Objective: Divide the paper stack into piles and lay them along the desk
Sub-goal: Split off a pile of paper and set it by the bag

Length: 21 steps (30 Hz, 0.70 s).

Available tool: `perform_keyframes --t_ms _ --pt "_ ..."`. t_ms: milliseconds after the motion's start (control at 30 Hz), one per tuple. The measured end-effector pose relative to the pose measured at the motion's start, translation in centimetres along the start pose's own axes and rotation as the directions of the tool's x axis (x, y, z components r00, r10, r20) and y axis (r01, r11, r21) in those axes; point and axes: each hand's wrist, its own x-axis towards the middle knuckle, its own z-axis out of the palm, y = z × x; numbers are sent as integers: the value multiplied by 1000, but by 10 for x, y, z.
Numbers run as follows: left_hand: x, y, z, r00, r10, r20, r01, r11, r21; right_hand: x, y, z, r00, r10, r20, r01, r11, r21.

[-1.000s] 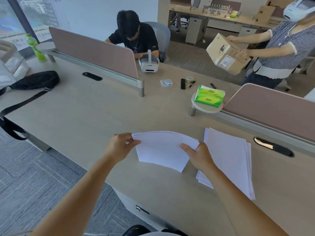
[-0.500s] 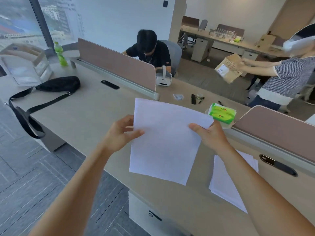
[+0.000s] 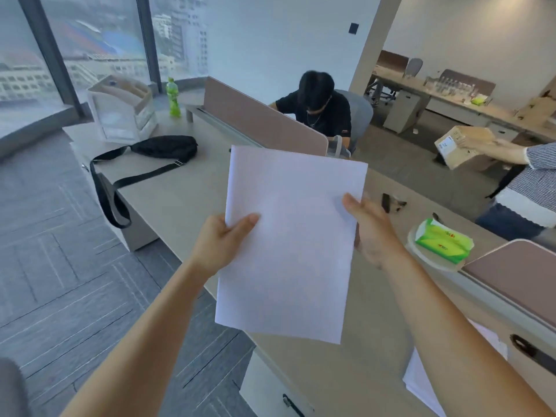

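Over pale smooth desk (image 3: 186, 200), thin white paper sheaf (image 3: 288, 242), pinched by left hand (image 3: 219, 245), right hand (image 3: 373, 233).

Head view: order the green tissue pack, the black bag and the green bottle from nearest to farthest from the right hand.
From the right hand, which grips the paper sheets:
1. Green tissue pack, close by on its right.
2. Black bag, well off to the left.
3. Green bottle, farther still, beyond the bag at the far left.

Bright daylight from windows (image 3: 90, 49) at left, soft shadows, slight motion blur, wide-angle bending at edges.
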Motion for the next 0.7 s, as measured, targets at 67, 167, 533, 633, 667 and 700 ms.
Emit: perform_keyframes --t_ms 67,167,533,633,667,700 --pt "5 1 -4 999 -52 2 52 998 -34 9 10 13 999 29 17 -30 998 46" --pt "13 2 -9 994 -106 -38 102 990 -93 29 20 30 999 44 31 -48 992 115" --pt "41 -38 -74 933 42 -358 3 992 124 95 51 101 965 142 223 -156 987 46" --pt "56 -54 -102 956 -50 -288 80 992 94 100 71 130 978 147 147 -136 987 -86" --pt "61 -58 -110 962 -93 -257 112 992 61 104 77 138 983 147 112 -137 986 -93" --pt "65 -60 -117 966 -134 -219 141 990 15 108 82 147 985 155 74 -148 984 -96"
